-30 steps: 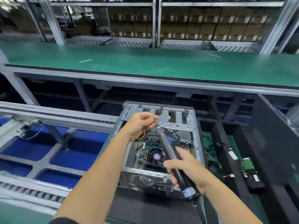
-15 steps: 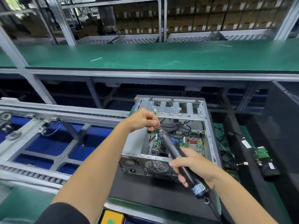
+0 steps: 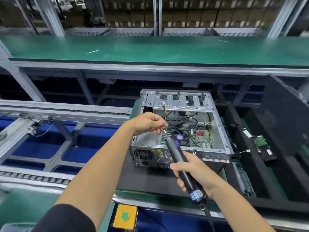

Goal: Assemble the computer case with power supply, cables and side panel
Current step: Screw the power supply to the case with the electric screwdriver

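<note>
The right hand (image 3: 192,173) grips a black screwdriver (image 3: 179,158); the left hand (image 3: 147,123) pinches its tip, fingers curled. The driver's long axis runs from 5 o'clock up to 11 o'clock, tip over the case (image 3: 180,131). The case lies open-side up on a black mat (image 3: 143,178), holding a motherboard (image 3: 199,138), fan (image 3: 179,137) and cables (image 3: 192,118). Its rear faces 6 o'clock.
</note>
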